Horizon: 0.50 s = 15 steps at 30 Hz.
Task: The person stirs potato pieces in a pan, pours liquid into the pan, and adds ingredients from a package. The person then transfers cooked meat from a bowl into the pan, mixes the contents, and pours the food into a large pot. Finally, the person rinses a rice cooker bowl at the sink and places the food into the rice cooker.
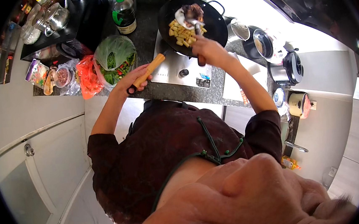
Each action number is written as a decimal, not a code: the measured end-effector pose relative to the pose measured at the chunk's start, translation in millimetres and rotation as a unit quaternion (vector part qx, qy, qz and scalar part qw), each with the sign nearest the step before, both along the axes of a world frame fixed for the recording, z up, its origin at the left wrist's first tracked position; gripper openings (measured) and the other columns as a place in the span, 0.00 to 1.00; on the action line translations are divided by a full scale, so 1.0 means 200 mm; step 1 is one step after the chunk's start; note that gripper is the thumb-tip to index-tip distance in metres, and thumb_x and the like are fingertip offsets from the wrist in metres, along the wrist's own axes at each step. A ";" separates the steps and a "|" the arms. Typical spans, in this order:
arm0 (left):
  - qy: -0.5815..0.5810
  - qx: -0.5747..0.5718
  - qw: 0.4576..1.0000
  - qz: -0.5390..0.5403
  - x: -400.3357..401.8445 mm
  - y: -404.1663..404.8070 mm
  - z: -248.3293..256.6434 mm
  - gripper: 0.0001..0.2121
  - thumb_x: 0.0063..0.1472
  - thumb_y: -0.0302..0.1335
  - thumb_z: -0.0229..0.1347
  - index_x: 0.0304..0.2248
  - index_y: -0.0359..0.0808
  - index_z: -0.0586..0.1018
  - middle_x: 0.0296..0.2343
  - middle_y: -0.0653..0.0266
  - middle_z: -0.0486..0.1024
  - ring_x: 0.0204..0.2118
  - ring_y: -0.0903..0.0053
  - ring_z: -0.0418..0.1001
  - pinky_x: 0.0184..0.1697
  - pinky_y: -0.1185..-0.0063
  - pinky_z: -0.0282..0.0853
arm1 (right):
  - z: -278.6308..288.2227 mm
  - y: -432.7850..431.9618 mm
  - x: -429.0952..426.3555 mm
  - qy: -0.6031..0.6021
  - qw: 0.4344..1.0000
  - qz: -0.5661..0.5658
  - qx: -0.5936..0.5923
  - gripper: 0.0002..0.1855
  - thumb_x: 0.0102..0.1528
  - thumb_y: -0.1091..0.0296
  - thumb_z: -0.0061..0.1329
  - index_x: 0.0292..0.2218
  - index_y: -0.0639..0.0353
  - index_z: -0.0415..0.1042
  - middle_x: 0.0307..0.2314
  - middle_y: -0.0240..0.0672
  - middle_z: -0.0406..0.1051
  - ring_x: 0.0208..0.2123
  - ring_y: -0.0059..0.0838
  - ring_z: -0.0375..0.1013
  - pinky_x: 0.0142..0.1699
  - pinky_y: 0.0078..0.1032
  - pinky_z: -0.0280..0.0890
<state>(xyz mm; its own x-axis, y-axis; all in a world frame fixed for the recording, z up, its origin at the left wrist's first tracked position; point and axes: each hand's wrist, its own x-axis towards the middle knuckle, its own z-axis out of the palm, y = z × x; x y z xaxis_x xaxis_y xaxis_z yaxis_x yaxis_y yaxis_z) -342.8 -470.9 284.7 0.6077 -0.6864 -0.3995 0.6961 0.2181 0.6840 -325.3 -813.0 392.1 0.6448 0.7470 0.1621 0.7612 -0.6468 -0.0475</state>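
Note:
My left hand (134, 78) grips the light wooden handle (149, 70) of a black wok (215, 30), which sits over a silver stovetop (171, 71). Held in my right hand (209, 49) is a cooking utensil with a dark wooden handle (200, 60); its metal head is inside the wok. Pale yellow food chunks (182, 33) lie in the wok's near half. Beyond them a dark brown clump (194, 12) rests against a shiny white surface (180, 15). Whether that white surface is the utensil's head or a separate dish, I cannot tell.
Left of the stovetop stand a plastic-lined container of greens (115, 61), a red plastic bag (88, 76) and a large green-capped bottle (124, 13). To the right are a glass bowl (241, 29), a dark pot (263, 43) and an electric cooker (293, 66). A range hood (313, 3) hangs overhead.

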 end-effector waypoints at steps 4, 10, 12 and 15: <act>-0.003 -0.002 1.000 0.013 -0.03 0.03 -0.01 0.26 0.62 0.34 0.48 0.57 0.41 0.54 0.31 0.62 0.68 0.18 0.86 0.63 0.15 0.90 0.59 | 0.02 0.13 -0.17 0.062 0.995 0.049 0.053 0.07 0.39 0.78 0.50 0.25 0.61 0.69 0.36 0.37 0.71 0.45 0.40 0.69 0.57 0.31 0.60; 0.007 -0.005 1.000 -0.001 0.00 -0.02 0.01 0.27 0.62 0.34 0.49 0.57 0.41 0.54 0.31 0.62 0.68 0.18 0.85 0.63 0.15 0.89 0.58 | 0.02 -0.02 -0.02 0.045 0.984 -0.048 0.168 0.11 0.39 0.80 0.49 0.29 0.64 0.69 0.35 0.41 0.72 0.45 0.40 0.70 0.54 0.31 0.63; 0.006 -0.011 1.000 -0.003 0.00 -0.01 0.00 0.26 0.62 0.35 0.49 0.57 0.41 0.54 0.31 0.62 0.68 0.18 0.85 0.63 0.16 0.89 0.59 | 0.12 -0.04 -0.11 0.027 0.971 -0.086 0.222 0.10 0.41 0.80 0.49 0.30 0.64 0.70 0.35 0.41 0.72 0.44 0.40 0.71 0.51 0.30 0.65; 0.003 -0.016 1.000 0.000 0.00 0.01 -0.03 0.27 0.62 0.35 0.49 0.57 0.41 0.54 0.31 0.62 0.68 0.19 0.84 0.64 0.15 0.88 0.59 | 0.25 -0.18 -0.21 0.072 0.887 -0.254 0.379 0.10 0.47 0.78 0.49 0.34 0.63 0.75 0.31 0.36 0.76 0.36 0.24 0.75 0.41 0.20 0.68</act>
<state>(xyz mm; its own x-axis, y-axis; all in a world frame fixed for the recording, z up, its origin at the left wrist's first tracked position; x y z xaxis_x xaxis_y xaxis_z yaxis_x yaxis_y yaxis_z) -343.5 -468.8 279.4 0.6052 -0.6991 -0.3808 0.7006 0.2405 0.6718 -368.1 -849.4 441.4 0.9218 0.0655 0.3821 0.3313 -0.6451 -0.6885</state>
